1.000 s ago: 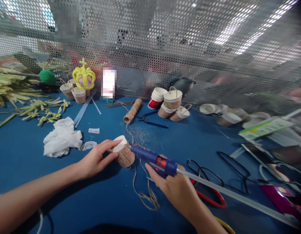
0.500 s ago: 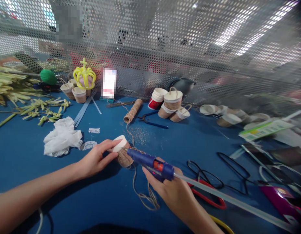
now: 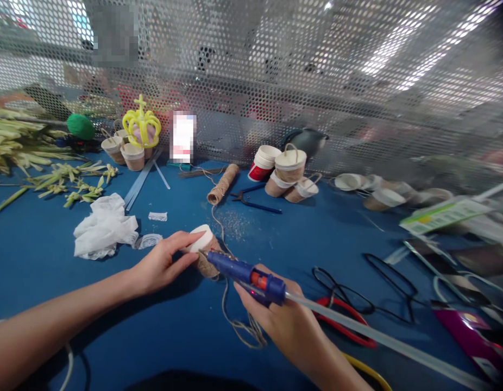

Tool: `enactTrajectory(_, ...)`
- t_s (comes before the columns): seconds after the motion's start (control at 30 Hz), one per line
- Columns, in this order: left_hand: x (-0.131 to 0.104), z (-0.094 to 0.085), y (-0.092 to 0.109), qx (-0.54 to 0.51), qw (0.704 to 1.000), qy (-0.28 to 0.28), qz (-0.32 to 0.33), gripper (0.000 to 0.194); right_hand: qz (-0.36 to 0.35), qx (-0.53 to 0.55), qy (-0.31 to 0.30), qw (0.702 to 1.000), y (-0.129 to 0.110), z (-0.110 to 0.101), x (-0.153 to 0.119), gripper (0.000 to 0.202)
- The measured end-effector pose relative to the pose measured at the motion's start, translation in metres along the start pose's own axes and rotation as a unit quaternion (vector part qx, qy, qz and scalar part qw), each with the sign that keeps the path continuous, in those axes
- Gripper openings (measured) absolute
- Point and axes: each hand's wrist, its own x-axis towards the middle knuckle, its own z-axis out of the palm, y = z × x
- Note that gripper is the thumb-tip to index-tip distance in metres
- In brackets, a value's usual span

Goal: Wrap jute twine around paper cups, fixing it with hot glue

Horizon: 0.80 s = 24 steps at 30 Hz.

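Left hand (image 3: 165, 260) steadies the twine-wrapped cup (image 3: 206, 240), tipped on its side on the bench (image 3: 174, 336); its fingers are nearly closed, pinching the pale rim end; right hand (image 3: 280, 315) has its fingers wrapped round the glue gun (image 3: 235, 269).

Change: over the last second the nozzle shifts left and slightly down across the cup, toward the left thumb, while the cup hardly moves; reads as glue being run along the edge between twine and pale band, apparently partway.

Not determinable: whether glue is emerging at the nozzle; right fingertips, hidden by the gun; cup's underside; red handle (image 3: 371, 343), partly hidden; glue stick (image 3: 357, 324), its far end blurred.
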Motion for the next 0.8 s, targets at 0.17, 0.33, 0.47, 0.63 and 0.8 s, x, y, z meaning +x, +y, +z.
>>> enactTrajectory(0.17, 0.001, 0.0, 0.0, 0.005, 1.0, 0.001, 0.007, 0.038, -0.033, -0.057, 0.007, 0.998, 0.002, 0.002, -0.001, 0.022)
enactTrajectory(0.33, 0.002, 0.0, 0.0, 0.008, 1.0, -0.002, 0.008, 0.038, -0.173, -0.184, 0.018, 0.967, 0.024, 0.001, -0.008, 0.035)
enactTrajectory(0.47, 0.001, -0.001, -0.001, 0.013, 1.0, -0.002, 0.011, 0.037, -0.231, -0.25, 0.034, 0.94, 0.041, 0.001, -0.009, 0.048)
enactTrajectory(0.63, 0.001, -0.001, -0.001, 0.011, 1.0, -0.003, 0.007, 0.038, -0.267, -0.361, 0.071, 0.891, 0.043, 0.001, -0.005, 0.048)
enactTrajectory(0.8, 0.002, 0.0, -0.002, 0.01, 1.0, -0.007, 0.008, 0.038, -0.275, -0.394, 0.06, 0.875, 0.05, 0.004, -0.005, 0.048)
